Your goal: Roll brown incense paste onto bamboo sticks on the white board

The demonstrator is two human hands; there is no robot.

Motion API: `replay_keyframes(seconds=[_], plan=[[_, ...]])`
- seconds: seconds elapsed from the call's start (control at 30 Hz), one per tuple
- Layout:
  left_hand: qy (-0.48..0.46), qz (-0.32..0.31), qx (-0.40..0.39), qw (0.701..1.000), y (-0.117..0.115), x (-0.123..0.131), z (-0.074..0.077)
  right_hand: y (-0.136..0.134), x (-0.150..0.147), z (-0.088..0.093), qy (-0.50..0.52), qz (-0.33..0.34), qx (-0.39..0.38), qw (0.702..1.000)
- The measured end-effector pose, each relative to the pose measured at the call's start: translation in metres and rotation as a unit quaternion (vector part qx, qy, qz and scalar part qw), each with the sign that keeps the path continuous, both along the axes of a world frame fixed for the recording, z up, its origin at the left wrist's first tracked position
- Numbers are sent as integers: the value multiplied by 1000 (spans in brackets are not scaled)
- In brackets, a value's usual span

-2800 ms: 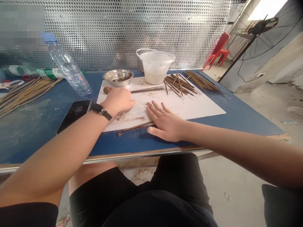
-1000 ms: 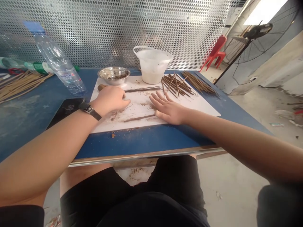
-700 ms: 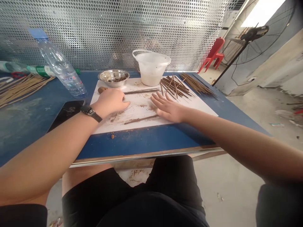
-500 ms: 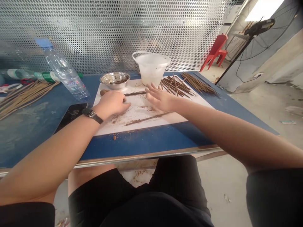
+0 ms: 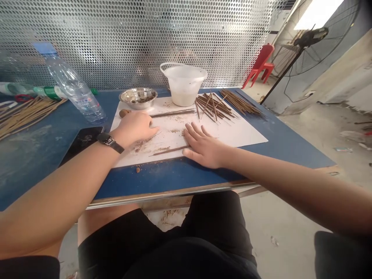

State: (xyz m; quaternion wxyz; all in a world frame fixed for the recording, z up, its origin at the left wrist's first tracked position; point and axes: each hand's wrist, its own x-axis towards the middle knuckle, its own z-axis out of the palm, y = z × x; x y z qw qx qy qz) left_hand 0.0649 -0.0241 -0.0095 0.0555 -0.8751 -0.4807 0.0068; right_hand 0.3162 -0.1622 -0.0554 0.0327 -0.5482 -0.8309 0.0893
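**A:** Take me across, left to right. What do I have?

**B:** I see a bundle of pale sticks (image 5: pixel 29 110) at far left, then a black phone (image 5: pixel 81 141) on the blue table (image 5: pixel 174 176). The left hand (image 5: pixel 133 130) lies palm down on a white sheet (image 5: pixel 241 135), fingers loosely curled. Its underside is hidden, so I can't tell whether it holds anything.

**A:** And the right?

**B:** The right hand (image 5: pixel 205 149) lies flat with its fingers spread wide, gripping nothing. A thin brown stick (image 5: pixel 170 151) lies at its thumb side, near the sheet's near edge. I can't tell whether the two touch.

**A:** Why the sheet?

**B:** I'd judge it's there to catch debris, since brown crumbs sit on it. Farther right, dark sticks (image 5: pixel 213 106) lie crossed in a loose pile on it, with a neater bundle of sticks (image 5: pixel 240 104) beyond.

**A:** What's in the white tub (image 5: pixel 184 87)?

**B:** Something pale. I can't make it out through the plastic.
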Motion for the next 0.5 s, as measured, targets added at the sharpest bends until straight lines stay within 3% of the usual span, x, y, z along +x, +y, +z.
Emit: replay_keyframes(seconds=[0.1, 0.17, 0.4, 0.5], plan=[[-9, 6, -3, 1000, -1, 0, 1, 32, -6, 5, -19, -39, -10, 999], [-15, 8, -9, 1000, -1, 0, 1, 36, -5, 5, -16, -38, -8, 999], [-18, 4, -16, 1000, 1, -2, -1, -32, 17, -2, 17, 51, -6, 999], [-21, -1, -11, 1000, 1, -1, -1, -30, 18, 1, 10, 41, -22, 999]])
